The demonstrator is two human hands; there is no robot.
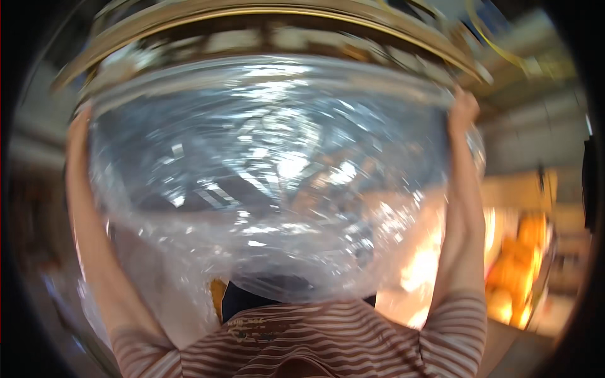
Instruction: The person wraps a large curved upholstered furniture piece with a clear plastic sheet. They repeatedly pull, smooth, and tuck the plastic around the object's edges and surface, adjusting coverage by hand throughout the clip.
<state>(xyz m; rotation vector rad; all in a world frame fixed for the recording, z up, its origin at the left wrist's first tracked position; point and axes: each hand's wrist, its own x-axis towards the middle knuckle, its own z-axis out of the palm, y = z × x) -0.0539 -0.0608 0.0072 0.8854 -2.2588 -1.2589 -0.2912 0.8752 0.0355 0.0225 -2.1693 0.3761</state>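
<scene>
Both my arms reach forward around a wide, clear plastic-wrapped bundle (277,164) that spans the view before my chest. The crinkled film is full of bright glints, with something dark grey-blue beneath that I cannot make out. At the bundle's far left corner, my left hand (80,123) is closed on the plastic edge, its fingers mostly hidden and smeared by motion. My right hand (464,112) is closed in a fist on the far right corner. The film's near part hangs down towards my striped shirt.
Just beyond the bundle stands a wooden-edged shelf or rack (277,14) with blurred pale items below its rim. Orange-yellow items (520,271) lie on the right in bright light, near a tan box-like shape (520,189). A yellow cord or hose (498,47) hangs at upper right.
</scene>
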